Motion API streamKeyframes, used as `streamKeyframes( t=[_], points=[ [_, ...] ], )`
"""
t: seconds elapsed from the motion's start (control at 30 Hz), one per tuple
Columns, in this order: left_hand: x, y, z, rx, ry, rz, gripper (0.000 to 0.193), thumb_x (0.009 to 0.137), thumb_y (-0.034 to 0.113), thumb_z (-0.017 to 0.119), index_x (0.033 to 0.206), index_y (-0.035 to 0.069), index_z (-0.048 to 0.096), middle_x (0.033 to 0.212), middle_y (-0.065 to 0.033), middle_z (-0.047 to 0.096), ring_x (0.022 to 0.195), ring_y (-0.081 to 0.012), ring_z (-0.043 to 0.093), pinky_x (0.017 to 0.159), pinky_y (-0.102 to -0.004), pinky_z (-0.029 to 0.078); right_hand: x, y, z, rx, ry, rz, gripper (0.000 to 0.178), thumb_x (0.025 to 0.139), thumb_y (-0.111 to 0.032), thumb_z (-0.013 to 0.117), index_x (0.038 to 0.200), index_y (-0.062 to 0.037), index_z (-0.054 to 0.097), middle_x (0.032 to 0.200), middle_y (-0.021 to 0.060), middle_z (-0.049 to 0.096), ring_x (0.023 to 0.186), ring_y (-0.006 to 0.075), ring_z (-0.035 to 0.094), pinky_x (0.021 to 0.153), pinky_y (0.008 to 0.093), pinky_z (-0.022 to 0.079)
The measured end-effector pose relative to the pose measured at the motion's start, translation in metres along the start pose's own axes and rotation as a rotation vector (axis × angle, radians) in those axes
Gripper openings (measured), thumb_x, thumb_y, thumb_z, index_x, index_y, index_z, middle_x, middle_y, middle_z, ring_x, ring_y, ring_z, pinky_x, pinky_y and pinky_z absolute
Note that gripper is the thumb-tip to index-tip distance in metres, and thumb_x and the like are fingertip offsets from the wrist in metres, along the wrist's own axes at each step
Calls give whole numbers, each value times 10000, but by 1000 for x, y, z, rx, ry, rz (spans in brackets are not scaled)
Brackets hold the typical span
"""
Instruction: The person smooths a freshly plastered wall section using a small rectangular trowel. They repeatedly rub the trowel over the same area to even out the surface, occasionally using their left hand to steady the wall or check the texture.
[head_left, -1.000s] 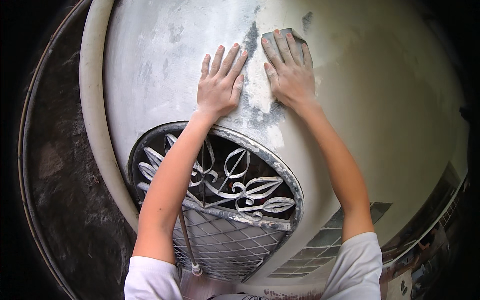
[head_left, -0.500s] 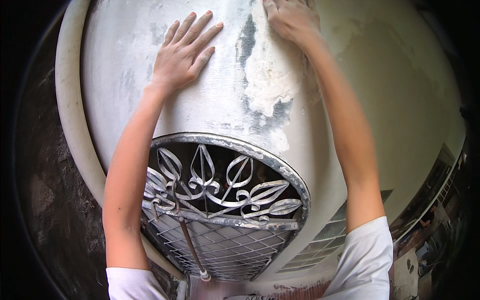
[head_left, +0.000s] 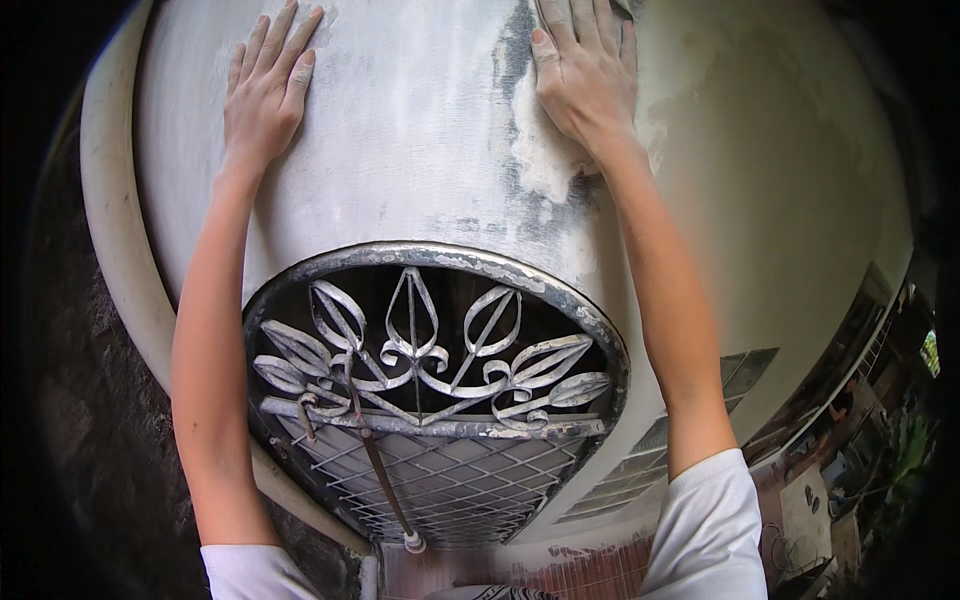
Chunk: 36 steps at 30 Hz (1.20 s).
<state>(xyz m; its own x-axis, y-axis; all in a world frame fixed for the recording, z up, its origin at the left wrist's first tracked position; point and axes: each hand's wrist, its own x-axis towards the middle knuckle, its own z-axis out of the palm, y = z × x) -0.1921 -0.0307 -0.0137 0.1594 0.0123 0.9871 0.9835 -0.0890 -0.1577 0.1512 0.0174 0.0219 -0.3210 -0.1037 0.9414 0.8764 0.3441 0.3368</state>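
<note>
My left hand lies flat on the whitish wall, fingers stretched out and dusty, with nothing in it. To the right, my dusty right hand presses against the wall over a rough cream plaster patch edged in grey. Beside its fingertips, at the top edge of the picture, shows a dark corner of what looks like a piece of sandpaper; most of it is hidden under the fingers. Below both hands is an arched opening with a worn metal grille of leaf shapes and scrolls.
A pale rounded column or pipe curves down the left side, next to a dark rough wall. A thin rod hangs before the lattice. At lower right are a louvred window, reddish tiled floor and clutter.
My left hand has moved left and up along the wall. The right hand now sits lower in view, its fingers more visible, and the whole view has shifted slightly.
</note>
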Motion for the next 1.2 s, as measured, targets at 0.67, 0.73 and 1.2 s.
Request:
streamKeyframes(
  t=[0.67, 0.73, 1.2],
  points=[
    [-314, 223, -79, -880, -216, -436, 341, 951, 29, 457, 1221, -11, 663, 1254, -190, 677, 1273, -345, 588, 1115, -421, 399, -422, -199, -184, 1500, -501, 1251, 438, 1047, -281, 493, 1223, 105, 601, 1158, 188, 687, 1062, 254, 640, 951, 323, 456],
    [-373, 282, -108, -1190, -512, -858, 318, 1003, 138, 504, 1232, -28, 651, 1203, -165, 712, 1142, -244, 666, 1070, -361, 433, -452, -205, -205, 1650, -448, 1518, 403, 1033, -240, 543, 1231, 102, 617, 1173, 143, 688, 1075, 199, 639, 953, 314, 467],
    [-416, 397, -134, -1937, -794, -1472, 647, 894, 184, 740, 1445, -26, 473, 1420, -128, 561, 1299, -238, 542, 1121, -377, 369, -493, -163, -208, 2266, 71, 2375, 457, 1030, -343, 567, 1369, -39, 520, 1252, 86, 624, 1154, 203, 595, 1000, 364, 485]
  ],
)
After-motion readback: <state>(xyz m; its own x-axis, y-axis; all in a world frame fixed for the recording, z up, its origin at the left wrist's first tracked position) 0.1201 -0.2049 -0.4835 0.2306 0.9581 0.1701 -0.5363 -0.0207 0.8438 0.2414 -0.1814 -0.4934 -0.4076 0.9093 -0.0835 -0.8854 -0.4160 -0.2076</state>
